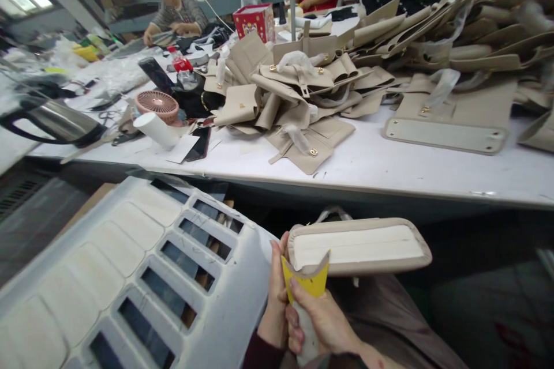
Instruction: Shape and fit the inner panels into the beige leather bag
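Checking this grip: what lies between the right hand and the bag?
In the head view, the yellow tool lies between the right hand and the bag.

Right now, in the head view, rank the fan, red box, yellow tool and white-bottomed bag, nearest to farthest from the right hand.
1. Yellow tool: in the right hand.
2. White-bottomed bag: just beyond the tool.
3. Fan: on the table, ahead left.
4. Red box: far back, slightly left.

Own hands [276, 282]: two
Yellow-headed tool [312, 282]: one
Held bag [357, 245]: one
Co-workers [187, 17]: three
Pink fan [156, 104]: one
Kettle [64, 118]: one
Red box [255, 23]: one
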Motion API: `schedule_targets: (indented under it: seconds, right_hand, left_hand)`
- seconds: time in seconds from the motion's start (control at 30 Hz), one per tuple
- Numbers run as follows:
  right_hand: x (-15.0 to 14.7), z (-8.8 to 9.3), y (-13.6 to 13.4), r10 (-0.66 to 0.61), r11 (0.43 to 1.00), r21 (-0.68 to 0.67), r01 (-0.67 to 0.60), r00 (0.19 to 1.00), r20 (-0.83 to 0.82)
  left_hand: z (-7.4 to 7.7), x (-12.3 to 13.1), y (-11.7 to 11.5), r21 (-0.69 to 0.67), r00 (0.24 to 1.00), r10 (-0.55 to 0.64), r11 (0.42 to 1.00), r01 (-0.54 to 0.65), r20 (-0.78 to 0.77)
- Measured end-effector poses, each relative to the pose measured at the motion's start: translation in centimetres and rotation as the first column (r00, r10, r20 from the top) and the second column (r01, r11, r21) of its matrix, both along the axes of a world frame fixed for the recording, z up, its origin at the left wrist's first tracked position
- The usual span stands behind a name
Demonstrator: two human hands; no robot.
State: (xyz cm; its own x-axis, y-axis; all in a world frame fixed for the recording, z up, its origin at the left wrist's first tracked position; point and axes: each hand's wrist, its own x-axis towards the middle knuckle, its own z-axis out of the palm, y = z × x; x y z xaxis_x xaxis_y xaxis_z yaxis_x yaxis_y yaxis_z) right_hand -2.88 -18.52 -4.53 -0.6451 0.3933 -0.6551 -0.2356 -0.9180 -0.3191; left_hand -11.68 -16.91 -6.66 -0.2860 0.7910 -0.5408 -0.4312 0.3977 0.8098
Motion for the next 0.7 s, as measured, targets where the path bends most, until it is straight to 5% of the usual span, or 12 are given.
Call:
schedule_targets:
  seconds: [0.1,0.27,0.7]
  right_hand:
    - [0.0,0.3,0.1,0.008,1.0,0.014,-0.008,1.0,-0.004]
    - [0.3,0.4,0.4,0.038,0.999,0.025,-0.037,0.999,-0.015]
    - [0.9,-0.6,0.7,0.058,0.998,0.028,-0.059,0.998,0.019]
  left_hand:
    - [1.6,-1.1,2.2,0.093,0.986,0.137,0.985,-0.146,0.091]
    - [3.4,-1.6,4.0,0.116,0.987,-0.071,0.989,0.088,-0.141]
    - [2.9,-0.6,4.7,0.134,0.949,-0.048,0.987,0.094,-0.313]
